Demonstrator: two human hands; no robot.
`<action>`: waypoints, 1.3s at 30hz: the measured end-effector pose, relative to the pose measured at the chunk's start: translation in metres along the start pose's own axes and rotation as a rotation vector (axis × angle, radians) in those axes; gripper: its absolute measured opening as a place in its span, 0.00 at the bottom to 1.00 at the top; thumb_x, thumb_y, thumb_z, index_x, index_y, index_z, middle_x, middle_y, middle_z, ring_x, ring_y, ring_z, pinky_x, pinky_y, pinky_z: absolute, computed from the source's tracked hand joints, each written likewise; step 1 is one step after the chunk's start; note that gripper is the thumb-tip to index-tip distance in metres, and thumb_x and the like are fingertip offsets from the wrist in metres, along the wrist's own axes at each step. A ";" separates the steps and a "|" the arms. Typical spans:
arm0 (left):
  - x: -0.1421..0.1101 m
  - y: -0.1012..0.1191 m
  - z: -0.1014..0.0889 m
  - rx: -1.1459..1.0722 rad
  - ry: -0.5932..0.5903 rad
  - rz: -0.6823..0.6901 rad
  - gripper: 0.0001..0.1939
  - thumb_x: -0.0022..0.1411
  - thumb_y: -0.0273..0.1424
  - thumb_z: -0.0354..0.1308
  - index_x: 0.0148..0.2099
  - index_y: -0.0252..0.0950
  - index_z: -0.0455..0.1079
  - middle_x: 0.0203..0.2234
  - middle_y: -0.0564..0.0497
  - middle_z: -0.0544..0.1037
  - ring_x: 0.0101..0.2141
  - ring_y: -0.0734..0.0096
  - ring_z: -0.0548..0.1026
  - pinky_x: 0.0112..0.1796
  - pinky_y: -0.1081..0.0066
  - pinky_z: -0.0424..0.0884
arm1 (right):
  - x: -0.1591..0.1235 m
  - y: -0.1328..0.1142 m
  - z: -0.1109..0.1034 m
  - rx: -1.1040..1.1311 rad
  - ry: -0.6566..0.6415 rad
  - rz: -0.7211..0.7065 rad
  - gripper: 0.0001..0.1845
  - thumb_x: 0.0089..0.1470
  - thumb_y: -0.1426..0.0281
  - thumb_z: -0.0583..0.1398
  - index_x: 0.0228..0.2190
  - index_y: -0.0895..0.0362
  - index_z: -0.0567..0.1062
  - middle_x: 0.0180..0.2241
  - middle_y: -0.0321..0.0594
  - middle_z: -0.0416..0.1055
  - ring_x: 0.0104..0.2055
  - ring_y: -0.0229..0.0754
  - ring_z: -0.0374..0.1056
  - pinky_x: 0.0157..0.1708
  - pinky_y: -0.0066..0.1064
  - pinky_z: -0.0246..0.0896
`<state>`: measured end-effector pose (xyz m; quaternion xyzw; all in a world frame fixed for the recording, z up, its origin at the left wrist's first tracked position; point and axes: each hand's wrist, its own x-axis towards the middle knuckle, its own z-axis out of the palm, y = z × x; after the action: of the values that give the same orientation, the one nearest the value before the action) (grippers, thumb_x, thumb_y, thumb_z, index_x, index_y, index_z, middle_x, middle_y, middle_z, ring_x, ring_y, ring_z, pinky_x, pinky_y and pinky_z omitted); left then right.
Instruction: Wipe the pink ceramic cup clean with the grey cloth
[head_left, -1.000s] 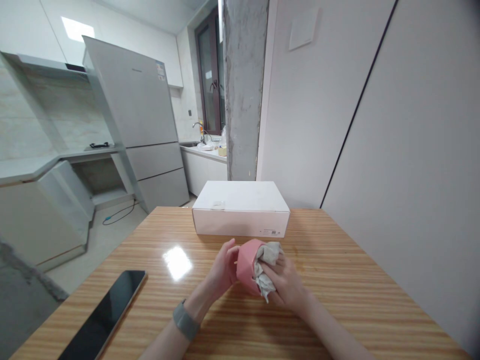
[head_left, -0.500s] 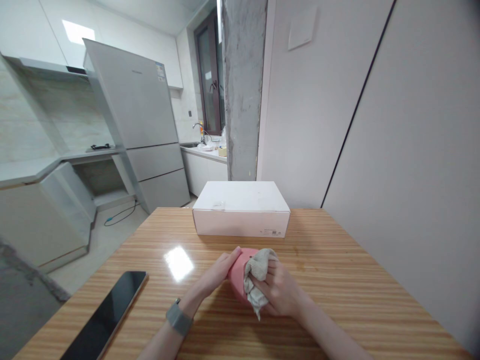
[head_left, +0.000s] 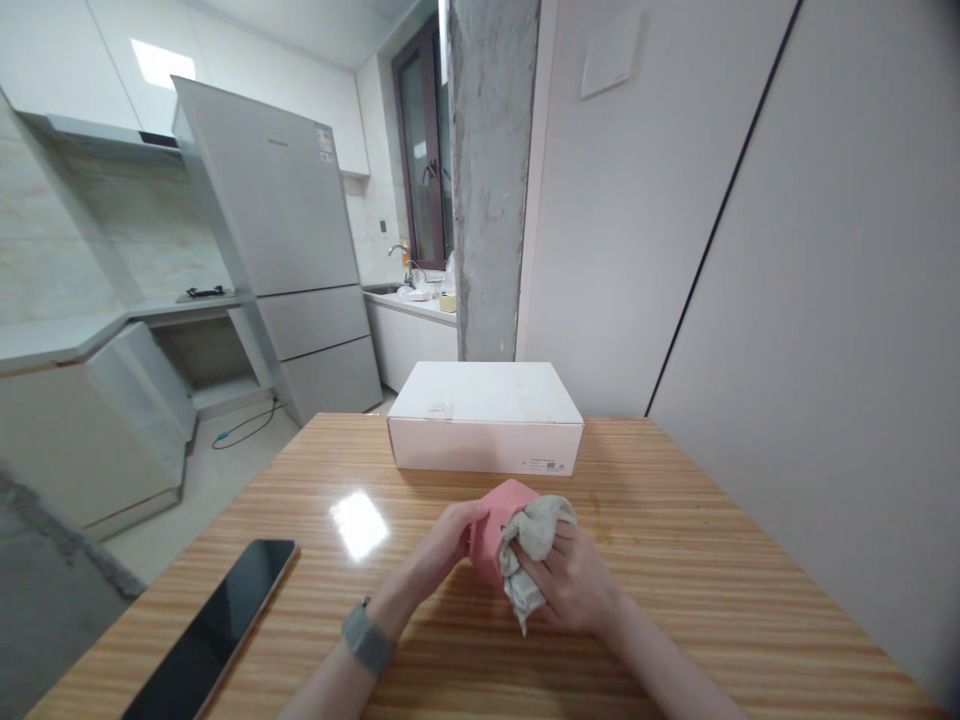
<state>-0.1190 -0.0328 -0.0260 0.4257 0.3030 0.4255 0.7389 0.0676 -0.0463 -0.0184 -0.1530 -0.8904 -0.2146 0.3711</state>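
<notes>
A pink cup-like object (head_left: 496, 520) is held just above the wooden table (head_left: 697, 590) in front of me. My left hand (head_left: 450, 540) grips its left side, fingers curled around it. My right hand (head_left: 574, 580) is closed on a crumpled grey cloth (head_left: 529, 545), which is pressed against the pink object's right side and into its opening. A grey band sits on my left wrist.
A closed white box (head_left: 486, 430) lies at the table's far edge, just beyond my hands. A dark phone (head_left: 214, 625) lies face up near the table's left edge. A grey wall runs along the right; a fridge (head_left: 274, 240) and kitchen counters stand at left.
The pink object has been turned in my left hand while the cloth in my right hand has shifted over it. Both hands stay in nearly the same spot.
</notes>
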 end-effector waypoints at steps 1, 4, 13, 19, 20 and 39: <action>-0.001 0.001 0.001 -0.001 0.046 -0.008 0.25 0.58 0.46 0.55 0.41 0.28 0.76 0.35 0.42 0.80 0.40 0.57 0.75 0.46 0.63 0.65 | 0.001 -0.001 0.002 0.013 -0.002 -0.001 0.17 0.55 0.68 0.51 0.41 0.63 0.74 0.32 0.50 0.78 0.38 0.52 0.74 0.41 0.44 0.68; -0.005 0.008 0.005 0.074 0.130 -0.052 0.27 0.60 0.48 0.52 0.41 0.28 0.76 0.39 0.42 0.80 0.44 0.57 0.73 0.51 0.63 0.61 | 0.002 -0.006 0.008 0.066 -0.001 -0.047 0.16 0.54 0.71 0.51 0.38 0.64 0.74 0.31 0.50 0.77 0.34 0.50 0.74 0.41 0.43 0.68; 0.000 0.007 -0.007 0.446 0.160 0.042 0.26 0.62 0.48 0.49 0.43 0.31 0.76 0.43 0.47 0.79 0.49 0.56 0.70 0.53 0.59 0.59 | 0.003 -0.005 0.014 0.154 -0.123 0.060 0.16 0.53 0.69 0.52 0.41 0.61 0.72 0.36 0.51 0.77 0.40 0.52 0.72 0.44 0.45 0.65; -0.002 0.003 0.003 0.118 -0.050 0.075 0.25 0.61 0.45 0.55 0.52 0.32 0.71 0.48 0.44 0.76 0.52 0.57 0.69 0.55 0.60 0.59 | -0.011 0.013 0.008 0.108 -0.126 0.200 0.19 0.52 0.69 0.51 0.44 0.61 0.71 0.42 0.55 0.75 0.44 0.55 0.70 0.45 0.47 0.63; -0.003 0.001 0.004 0.074 -0.081 0.079 0.25 0.60 0.43 0.56 0.53 0.33 0.70 0.49 0.43 0.76 0.52 0.57 0.69 0.54 0.61 0.60 | -0.014 0.016 0.007 0.088 -0.102 0.219 0.19 0.52 0.69 0.51 0.44 0.61 0.71 0.43 0.55 0.75 0.45 0.55 0.69 0.45 0.47 0.63; -0.014 0.019 0.010 0.327 0.051 -0.047 0.26 0.62 0.47 0.50 0.44 0.30 0.76 0.42 0.46 0.80 0.47 0.58 0.72 0.55 0.63 0.58 | 0.001 -0.011 0.012 0.167 -0.064 -0.044 0.14 0.54 0.70 0.51 0.39 0.62 0.72 0.31 0.48 0.76 0.34 0.48 0.72 0.41 0.42 0.66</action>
<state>-0.1242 -0.0434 -0.0036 0.5218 0.3969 0.3639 0.6616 0.0552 -0.0496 -0.0284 -0.1088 -0.9198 -0.1425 0.3491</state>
